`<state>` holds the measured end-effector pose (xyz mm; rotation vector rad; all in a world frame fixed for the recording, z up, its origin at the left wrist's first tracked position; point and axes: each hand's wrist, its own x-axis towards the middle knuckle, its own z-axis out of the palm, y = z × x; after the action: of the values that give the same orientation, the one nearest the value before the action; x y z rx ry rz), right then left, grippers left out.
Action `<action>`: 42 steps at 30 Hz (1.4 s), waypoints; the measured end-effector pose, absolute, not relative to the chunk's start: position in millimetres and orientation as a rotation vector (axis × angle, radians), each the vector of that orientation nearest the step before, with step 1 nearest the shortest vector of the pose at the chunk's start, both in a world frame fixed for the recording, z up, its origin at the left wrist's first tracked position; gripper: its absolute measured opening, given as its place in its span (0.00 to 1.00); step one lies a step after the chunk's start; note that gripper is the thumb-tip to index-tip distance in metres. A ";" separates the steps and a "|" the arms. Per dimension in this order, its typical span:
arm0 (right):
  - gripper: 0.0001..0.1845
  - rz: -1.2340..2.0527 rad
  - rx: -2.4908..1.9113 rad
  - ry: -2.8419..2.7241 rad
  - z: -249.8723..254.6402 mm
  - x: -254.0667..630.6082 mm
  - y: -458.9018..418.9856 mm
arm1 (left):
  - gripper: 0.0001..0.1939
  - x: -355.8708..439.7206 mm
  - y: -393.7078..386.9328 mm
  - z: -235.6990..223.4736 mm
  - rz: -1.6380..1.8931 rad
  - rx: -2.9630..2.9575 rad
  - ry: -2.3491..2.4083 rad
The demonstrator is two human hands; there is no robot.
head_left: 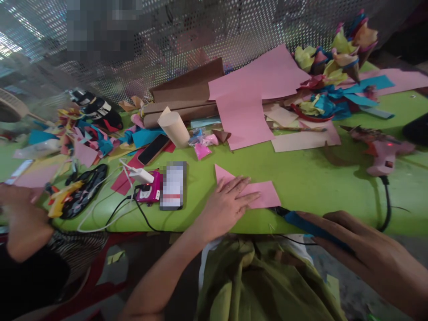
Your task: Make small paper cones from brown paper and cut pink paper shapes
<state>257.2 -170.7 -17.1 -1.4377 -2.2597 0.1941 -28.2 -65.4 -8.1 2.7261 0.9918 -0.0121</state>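
My left hand lies flat with fingers spread on a small pink paper piece, holding it against the green table. One pointed corner of the paper sticks out past my fingers on the left. In my right hand is a blue utility knife, fingers wrapped along its handle. Its dark tip touches or lies just under the paper's lower edge; I cannot tell which. A large pink sheet lies farther back, over brown paper rolls.
A pink glue gun with a lit red light rests at right, its cord hanging over the edge. Left stand a magenta power adapter with cables and a phone. Paper cones stand at back right. Another person's arm is far left.
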 end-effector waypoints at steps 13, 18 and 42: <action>0.20 0.270 -1.379 -2.225 -12.5 239.9 -169.4 | 0.29 -24.8 -68.9 -19.0 -0.095 2.818 1.035; 0.21 0.364 -1.378 -2.196 -15.2 239.8 -170.8 | 0.32 -18.5 -73.2 -19.8 -0.077 2.793 1.057; 0.21 0.402 -1.326 -2.250 -20.7 218.9 -169.3 | 0.27 -39.6 -54.7 -14.0 -0.156 2.774 1.091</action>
<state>218.9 -169.3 -20.7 -1.3263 -2.2496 0.4020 -39.6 -54.7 -14.0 2.7740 1.0907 -0.1556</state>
